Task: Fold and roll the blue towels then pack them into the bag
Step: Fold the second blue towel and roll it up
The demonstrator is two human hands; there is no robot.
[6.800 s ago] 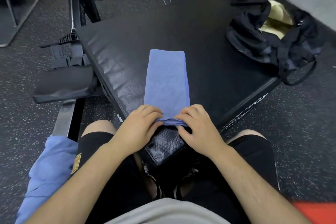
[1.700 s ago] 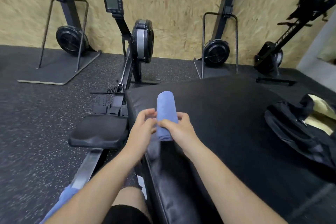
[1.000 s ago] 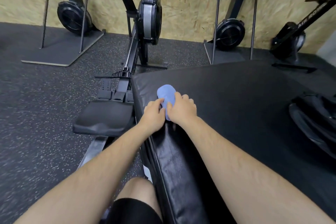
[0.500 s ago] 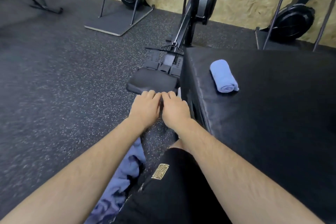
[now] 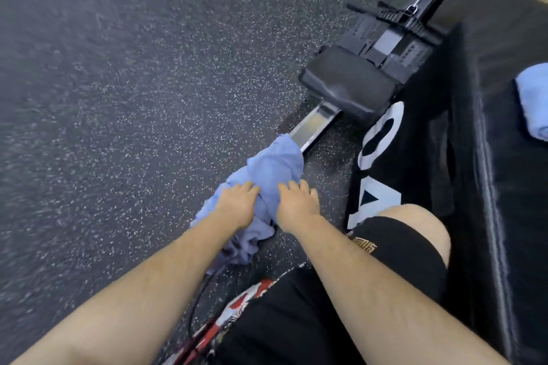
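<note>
The left hand [image 5: 237, 205] and right hand [image 5: 297, 203] rest side by side on 1 crumpled blue towel [image 5: 274, 164], fingers laid fairly straight over the cloth and not closed round it. The towel lies on the speckled floor [image 5: 133, 127] beside the rower rail [image 5: 314, 125]. 1 rolled towel [image 5: 533, 104] sits on the black padded box [image 5: 504, 201], well apart.
</note>
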